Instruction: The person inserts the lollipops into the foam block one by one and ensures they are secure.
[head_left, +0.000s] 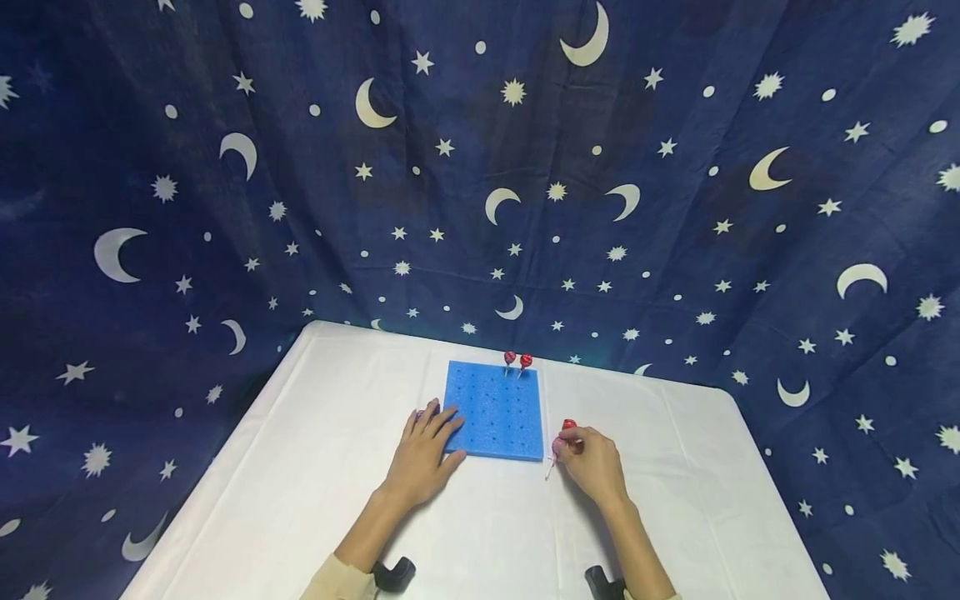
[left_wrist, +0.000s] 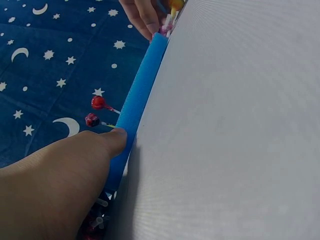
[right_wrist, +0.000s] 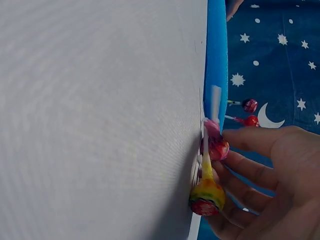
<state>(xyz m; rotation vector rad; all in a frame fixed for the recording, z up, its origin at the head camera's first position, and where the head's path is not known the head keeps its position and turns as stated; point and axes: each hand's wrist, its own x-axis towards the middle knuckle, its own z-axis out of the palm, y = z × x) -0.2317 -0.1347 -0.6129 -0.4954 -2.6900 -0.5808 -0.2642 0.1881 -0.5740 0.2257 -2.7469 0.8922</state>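
A blue foam block (head_left: 495, 417) with rows of small holes lies on the white table. Two red lollipops (head_left: 526, 361) stand in its back right part. My left hand (head_left: 420, 460) rests with spread fingers on the block's left edge, partly covering wrapped lollipops beside it. Right of the block, my right hand (head_left: 595, 463) pinches a pink lollipop (head_left: 557, 446), its stick pointing down toward the front. A red one (head_left: 569, 424) lies just behind those fingers. In the right wrist view, a yellow and red lollipop (right_wrist: 207, 197) is next to the pinched pink-red one (right_wrist: 218, 148).
The white table (head_left: 300, 500) reaches back to a dark blue curtain (head_left: 465, 208) with moons and stars. In the left wrist view, several wrapped lollipops (left_wrist: 95, 225) lie by the block's left side, below the left hand.
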